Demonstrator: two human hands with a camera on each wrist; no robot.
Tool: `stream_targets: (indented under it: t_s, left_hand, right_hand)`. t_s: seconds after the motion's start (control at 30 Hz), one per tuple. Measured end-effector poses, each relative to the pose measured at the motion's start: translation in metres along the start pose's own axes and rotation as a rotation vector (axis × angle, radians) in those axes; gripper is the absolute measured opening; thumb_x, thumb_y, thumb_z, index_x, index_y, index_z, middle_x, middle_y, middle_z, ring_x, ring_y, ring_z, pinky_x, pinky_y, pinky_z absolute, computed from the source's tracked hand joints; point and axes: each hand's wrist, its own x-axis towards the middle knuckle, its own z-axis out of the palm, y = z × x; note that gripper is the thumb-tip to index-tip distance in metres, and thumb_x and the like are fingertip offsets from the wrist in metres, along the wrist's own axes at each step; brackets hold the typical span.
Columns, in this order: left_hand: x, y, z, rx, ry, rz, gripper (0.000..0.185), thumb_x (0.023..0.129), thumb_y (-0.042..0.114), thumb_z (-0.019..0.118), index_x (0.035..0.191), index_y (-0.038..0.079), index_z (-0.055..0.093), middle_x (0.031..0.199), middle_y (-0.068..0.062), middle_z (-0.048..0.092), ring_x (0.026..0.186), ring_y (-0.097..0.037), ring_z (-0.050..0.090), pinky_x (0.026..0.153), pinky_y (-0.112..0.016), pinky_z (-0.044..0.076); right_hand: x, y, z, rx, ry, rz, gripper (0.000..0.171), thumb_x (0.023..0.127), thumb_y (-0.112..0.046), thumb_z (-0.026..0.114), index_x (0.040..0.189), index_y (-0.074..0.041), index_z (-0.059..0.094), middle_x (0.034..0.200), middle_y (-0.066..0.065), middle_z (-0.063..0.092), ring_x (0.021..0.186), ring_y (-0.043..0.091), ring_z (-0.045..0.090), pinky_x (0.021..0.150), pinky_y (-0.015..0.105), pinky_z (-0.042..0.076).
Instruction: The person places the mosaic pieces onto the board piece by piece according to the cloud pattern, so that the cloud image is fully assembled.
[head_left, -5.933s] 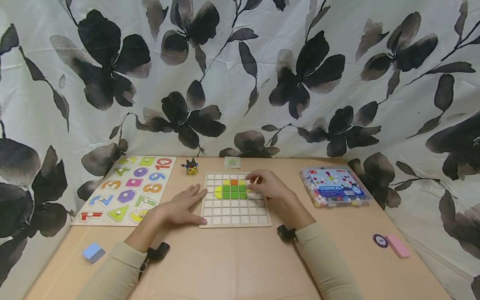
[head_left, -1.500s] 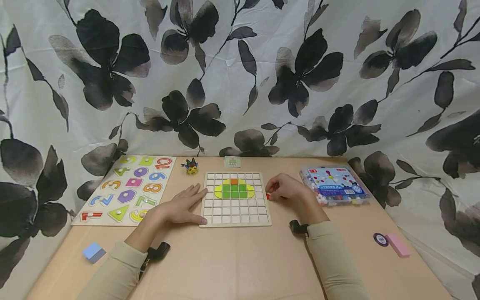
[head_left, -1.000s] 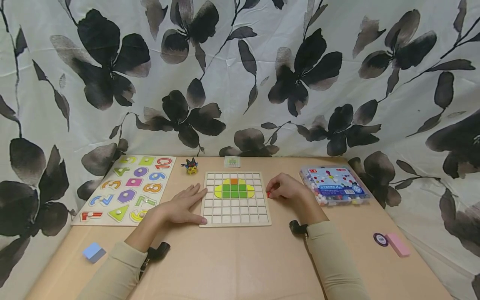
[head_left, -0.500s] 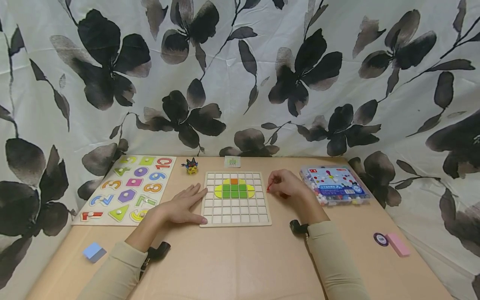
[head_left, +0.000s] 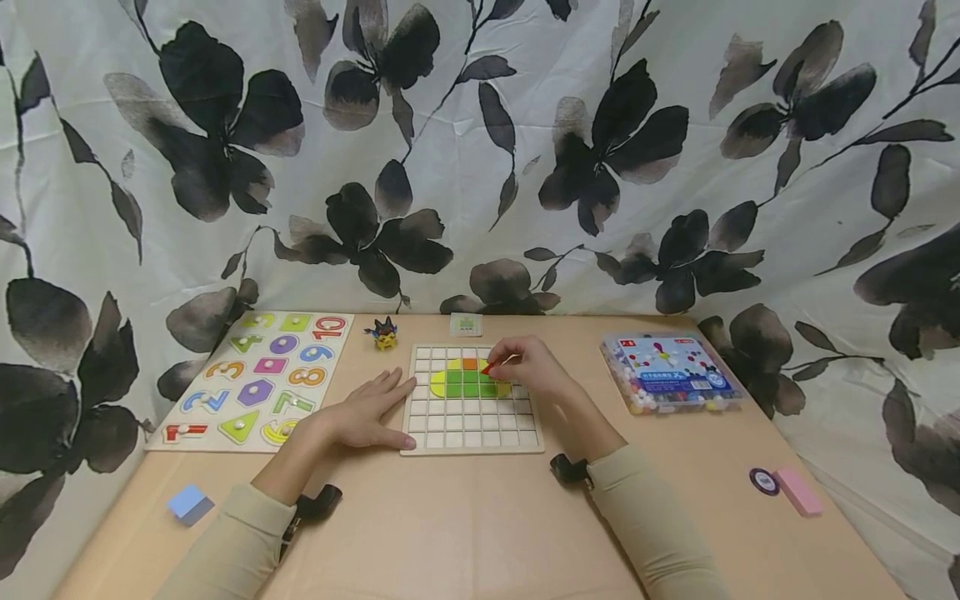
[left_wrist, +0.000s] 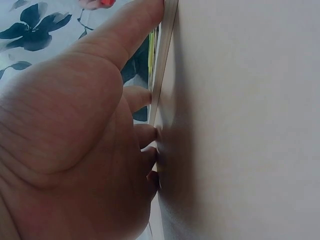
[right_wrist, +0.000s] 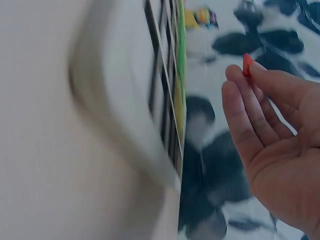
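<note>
A wooden grid board (head_left: 472, 427) lies mid-table, its upper cells filled with green tiles (head_left: 471, 390), yellow rounded pieces (head_left: 437, 385) and one orange square (head_left: 470, 364). My right hand (head_left: 528, 367) is raised over the board's upper right, pinching a small red piece (head_left: 489, 367) between thumb and fingertips. In the right wrist view that red piece (right_wrist: 247, 65) shows a pointed tip; most of it is covered by the fingers. With fingers spread and straight, my left hand (head_left: 367, 412) touches the board's left side; its thumb is at the lower left corner.
Left lies a number-and-shape puzzle board (head_left: 255, 367), with a blue block (head_left: 190, 505) nearer. A small figurine (head_left: 384, 333) and a pattern card (head_left: 466, 325) are behind the grid. A clear bead box (head_left: 671, 375), round disc (head_left: 764, 481) and pink block (head_left: 799, 492) stand right.
Half a second ago my right hand was beside the board's right edge with the red piece; it has since carried it left, over the orange square's area. My left hand has stayed put.
</note>
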Motion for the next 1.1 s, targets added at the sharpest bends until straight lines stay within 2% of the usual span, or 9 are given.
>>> stream_targets:
  t_s: [0.13, 0.27, 0.47, 0.8, 1.1]
  left_hand:
    - [0.0, 0.0, 0.0, -0.006, -0.002, 0.001, 0.108, 0.086, 0.064, 0.074, 0.167, 0.015, 0.023, 0.175, -0.021, 0.006, 0.162, -0.043, 0.002, 0.131, -0.061, 0.008]
    - [0.0, 0.0, 0.0, -0.006, -0.002, 0.006, 0.108, 0.087, 0.064, 0.074, 0.167, 0.013, 0.023, 0.174, -0.022, 0.005, 0.162, -0.044, 0.002, 0.131, -0.061, 0.008]
    - [0.0, 0.002, 0.0, -0.007, 0.0, 0.006, 0.108, 0.087, 0.063, 0.074, 0.167, 0.012, 0.023, 0.174, -0.024, 0.006, 0.161, -0.046, 0.003, 0.13, -0.063, 0.009]
    - [0.001, 0.001, -0.001, -0.002, -0.005, 0.007, 0.108, 0.087, 0.064, 0.074, 0.167, 0.012, 0.022, 0.174, -0.023, 0.006, 0.161, -0.045, 0.002, 0.131, -0.062, 0.009]
    - [0.001, 0.001, -0.001, -0.001, -0.007, 0.001, 0.109, 0.087, 0.065, 0.073, 0.167, 0.013, 0.022, 0.174, -0.023, 0.006, 0.161, -0.045, 0.002, 0.131, -0.062, 0.008]
  right_hand:
    - [0.006, -0.004, 0.021, -0.033, -0.04, -0.028, 0.008, 0.089, -0.001, 0.08, 0.095, -0.004, 0.077, 0.094, 0.008, 0.075, 0.079, 0.019, 0.063, 0.068, 0.022, 0.053]
    - [0.007, -0.007, 0.038, -0.049, -0.09, -0.025, 0.007, 0.088, -0.002, 0.081, 0.094, -0.004, 0.077, 0.09, 0.007, 0.075, 0.078, 0.016, 0.063, 0.068, 0.022, 0.052]
    - [0.006, -0.008, 0.055, -0.167, -0.153, -0.018, 0.007, 0.09, -0.002, 0.079, 0.092, -0.008, 0.078, 0.086, 0.002, 0.076, 0.074, 0.011, 0.063, 0.065, 0.022, 0.052]
    - [0.004, -0.009, 0.063, -0.251, -0.186, -0.005, 0.007, 0.089, -0.007, 0.082, 0.091, -0.013, 0.079, 0.085, -0.006, 0.073, 0.079, 0.01, 0.06, 0.072, 0.023, 0.051]
    - [0.002, -0.013, 0.063, -0.32, -0.189, 0.014, 0.011, 0.089, -0.009, 0.083, 0.099, -0.013, 0.081, 0.078, -0.006, 0.068, 0.075, 0.01, 0.057, 0.066, 0.022, 0.048]
